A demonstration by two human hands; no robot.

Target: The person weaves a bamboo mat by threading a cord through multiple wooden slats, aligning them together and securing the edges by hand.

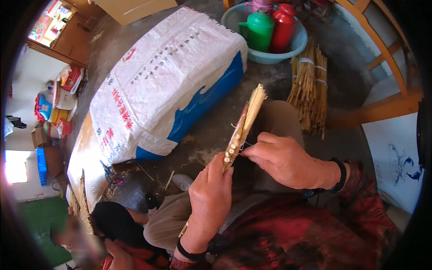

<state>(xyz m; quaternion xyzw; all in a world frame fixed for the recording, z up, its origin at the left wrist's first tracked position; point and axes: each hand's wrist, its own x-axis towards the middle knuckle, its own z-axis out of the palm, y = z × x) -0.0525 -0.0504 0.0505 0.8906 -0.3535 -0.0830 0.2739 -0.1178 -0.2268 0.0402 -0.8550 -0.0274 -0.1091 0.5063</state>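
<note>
My left hand is closed round a bundle of pale cut stalks that stands up at a slant, with a reddish piece along it and several cut ends showing above my fingers. My right hand is at the bundle's right side, thumb and forefinger pinched on a thin pale string against the stalks. Under both arms are my bent legs in khaki trousers.
A large white-and-blue woven sack lies ahead. Behind right are a basin with flasks, tied stalk bundles and a wooden frame. At lower left another person sits near upright stalks.
</note>
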